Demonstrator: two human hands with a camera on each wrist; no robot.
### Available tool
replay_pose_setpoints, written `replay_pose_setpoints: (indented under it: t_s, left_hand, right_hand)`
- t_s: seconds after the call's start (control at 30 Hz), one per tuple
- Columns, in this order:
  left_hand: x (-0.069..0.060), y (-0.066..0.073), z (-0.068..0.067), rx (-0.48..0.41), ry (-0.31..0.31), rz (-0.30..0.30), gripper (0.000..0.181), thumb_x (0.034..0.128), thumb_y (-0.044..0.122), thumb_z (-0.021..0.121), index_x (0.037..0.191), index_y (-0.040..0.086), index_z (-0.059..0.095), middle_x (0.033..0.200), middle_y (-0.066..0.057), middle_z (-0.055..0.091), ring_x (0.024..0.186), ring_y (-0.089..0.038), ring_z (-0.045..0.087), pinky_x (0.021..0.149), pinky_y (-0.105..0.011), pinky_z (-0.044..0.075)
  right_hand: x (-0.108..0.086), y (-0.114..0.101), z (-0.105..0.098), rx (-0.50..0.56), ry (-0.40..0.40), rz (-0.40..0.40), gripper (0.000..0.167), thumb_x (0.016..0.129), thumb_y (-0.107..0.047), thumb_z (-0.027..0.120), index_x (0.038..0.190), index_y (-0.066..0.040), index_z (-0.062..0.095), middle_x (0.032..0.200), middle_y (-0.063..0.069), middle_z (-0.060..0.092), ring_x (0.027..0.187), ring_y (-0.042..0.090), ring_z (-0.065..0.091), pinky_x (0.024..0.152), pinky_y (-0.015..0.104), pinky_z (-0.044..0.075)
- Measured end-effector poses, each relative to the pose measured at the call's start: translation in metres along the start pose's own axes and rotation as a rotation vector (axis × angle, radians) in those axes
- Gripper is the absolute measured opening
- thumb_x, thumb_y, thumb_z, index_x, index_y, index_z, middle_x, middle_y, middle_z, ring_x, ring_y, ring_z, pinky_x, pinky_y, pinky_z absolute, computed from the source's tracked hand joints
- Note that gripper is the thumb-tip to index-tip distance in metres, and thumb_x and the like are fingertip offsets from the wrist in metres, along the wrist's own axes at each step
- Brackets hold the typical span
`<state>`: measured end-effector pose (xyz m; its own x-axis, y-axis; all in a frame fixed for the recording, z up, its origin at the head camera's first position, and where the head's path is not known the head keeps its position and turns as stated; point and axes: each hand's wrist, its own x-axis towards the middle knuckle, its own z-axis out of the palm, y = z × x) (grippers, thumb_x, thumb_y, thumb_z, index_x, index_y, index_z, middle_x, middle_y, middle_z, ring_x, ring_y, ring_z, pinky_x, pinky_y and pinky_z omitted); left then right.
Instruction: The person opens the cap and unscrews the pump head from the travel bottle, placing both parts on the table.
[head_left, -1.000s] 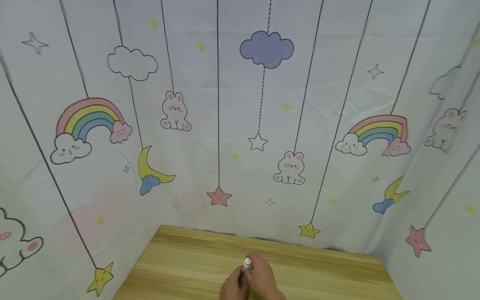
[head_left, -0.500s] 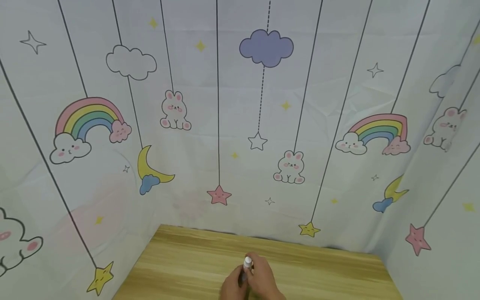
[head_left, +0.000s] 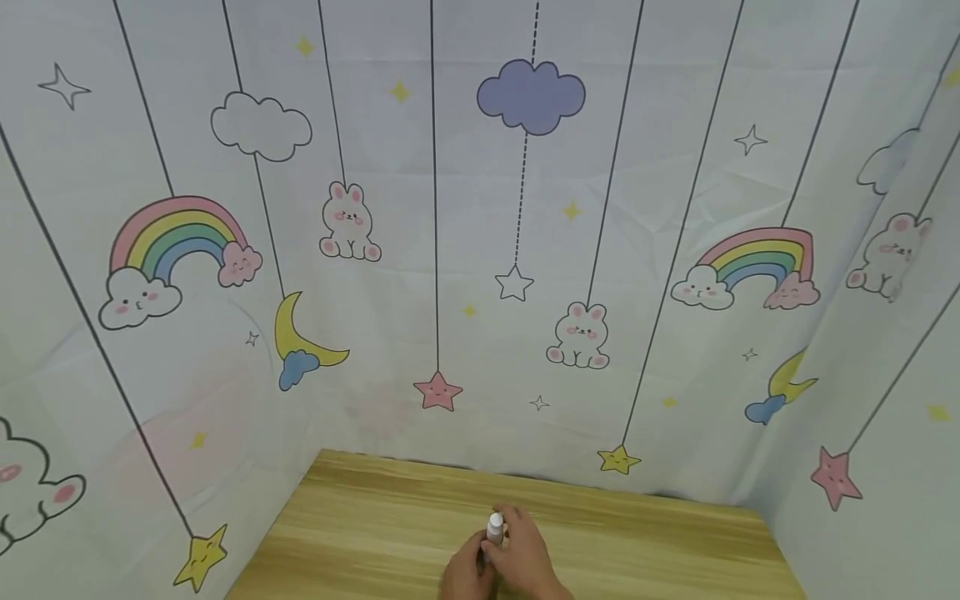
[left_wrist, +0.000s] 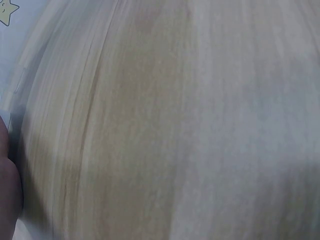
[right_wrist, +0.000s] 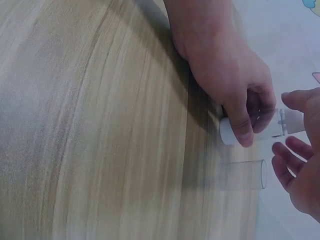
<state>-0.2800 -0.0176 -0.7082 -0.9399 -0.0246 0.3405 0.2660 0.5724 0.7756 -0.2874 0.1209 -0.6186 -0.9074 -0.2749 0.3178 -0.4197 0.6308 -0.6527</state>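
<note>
Our left hand (right_wrist: 232, 80) clamps its fingers round the bottle (head_left: 494, 530), between both hands over the table's (head_left: 375, 517) near part; we cannot tell if our right hand's (head_left: 525, 554) fingers pinch its top. We should hold it steady.

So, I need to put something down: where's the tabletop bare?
The tabletop is bare from the left hand leftward, from the right hand rightward, and behind both, out to the cartoon backdrop. Crowded: around the white-capped bottle and the clear cylinder beside it.
</note>
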Motion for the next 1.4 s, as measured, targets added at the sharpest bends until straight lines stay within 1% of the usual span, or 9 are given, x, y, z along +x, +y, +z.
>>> replay_pose_setpoints:
  t_s: [0.1,0.27,0.43,0.57,0.73,0.93,1.17,1.27,1.4]
  left_hand:
    - [0.0006,0.0009,0.0001,-0.013,-0.013,-0.008,0.041,0.0894,0.011,0.081,0.129,0.011,0.071,0.119,-0.010,0.077,0.107,-0.032,0.074,0.088,-0.051,0.061]
    - [0.0004,0.0010,0.0015,-0.015,0.003,0.006,0.041,0.0898,0.011,0.082,0.129,0.009,0.071,0.121,-0.011,0.077,0.108,-0.030,0.074,0.089,-0.049,0.061]
    - [0.0006,-0.0001,0.0030,0.000,-0.005,0.005,0.041,0.0911,0.014,0.082,0.130,0.008,0.070,0.122,-0.010,0.076,0.110,-0.030,0.073,0.092,-0.049,0.060]
    - [0.0005,-0.0006,0.0039,-0.011,-0.018,-0.011,0.041,0.0920,0.014,0.081,0.131,0.008,0.070,0.124,-0.010,0.076,0.112,-0.031,0.073,0.094,-0.051,0.059]
    - [-0.0013,-0.0003,0.0046,-0.012,-0.008,-0.016,0.040,0.0916,0.016,0.081,0.130,0.010,0.071,0.122,-0.008,0.076,0.110,-0.029,0.073,0.093,-0.050,0.060]
    - [-0.0022,-0.0011,0.0044,-0.005,0.004,-0.015,0.041,0.0905,0.017,0.082,0.130,0.011,0.071,0.121,-0.007,0.077,0.109,-0.027,0.073,0.092,-0.048,0.060]
    - [-0.0010,-0.0007,0.0031,0.008,0.004,-0.027,0.040,0.0904,0.016,0.083,0.129,0.012,0.072,0.120,-0.006,0.077,0.109,-0.027,0.074,0.092,-0.048,0.060]
    - [-0.0011,0.0009,0.0018,0.017,0.010,-0.021,0.040,0.0904,0.015,0.083,0.128,0.011,0.072,0.119,-0.007,0.077,0.108,-0.028,0.074,0.091,-0.048,0.060]
    - [-0.0011,0.0033,0.0005,0.014,0.015,-0.027,0.038,0.0914,0.015,0.082,0.128,0.010,0.072,0.120,-0.008,0.077,0.109,-0.029,0.074,0.092,-0.049,0.060]
  right_hand:
    - [0.0005,-0.0015,0.0003,-0.004,0.022,0.015,0.044,0.092,-0.024,0.084,0.126,-0.004,0.065,0.112,0.008,0.061,0.092,0.021,0.065,0.074,0.033,0.058]
    - [-0.0004,-0.0038,0.0017,-0.040,0.061,-0.017,0.023,0.094,-0.018,0.083,0.108,-0.011,0.066,0.099,-0.002,0.057,0.086,0.012,0.058,0.074,0.031,0.058]
    - [-0.0021,-0.0052,0.0018,-0.081,0.073,-0.031,0.021,0.093,-0.014,0.082,0.103,-0.012,0.064,0.094,-0.005,0.054,0.084,0.009,0.056,0.072,0.029,0.055]
    - [-0.0025,-0.0050,0.0020,-0.095,0.081,-0.037,0.021,0.091,-0.012,0.083,0.102,-0.011,0.065,0.093,-0.005,0.054,0.082,0.008,0.056,0.070,0.029,0.054]
    - [-0.0026,-0.0033,0.0036,-0.111,0.106,-0.055,0.023,0.089,-0.010,0.084,0.101,-0.011,0.065,0.094,-0.005,0.056,0.083,0.008,0.057,0.071,0.028,0.055]
    - [-0.0040,-0.0049,0.0047,-0.116,0.155,-0.126,0.025,0.084,-0.002,0.083,0.101,-0.008,0.065,0.096,-0.001,0.060,0.084,0.012,0.060,0.071,0.029,0.057]
    - [-0.0045,-0.0037,0.0045,-0.101,0.128,-0.126,0.027,0.086,-0.001,0.082,0.107,-0.007,0.066,0.102,0.002,0.065,0.087,0.015,0.062,0.073,0.030,0.058]
    - [-0.0056,-0.0024,0.0063,-0.071,0.137,-0.132,0.030,0.087,0.002,0.081,0.112,-0.005,0.066,0.106,0.005,0.067,0.090,0.017,0.064,0.074,0.030,0.059]
    - [-0.0061,-0.0003,0.0096,-0.045,0.155,-0.134,0.034,0.088,0.003,0.080,0.118,-0.002,0.064,0.106,0.006,0.069,0.092,0.019,0.066,0.076,0.030,0.060]
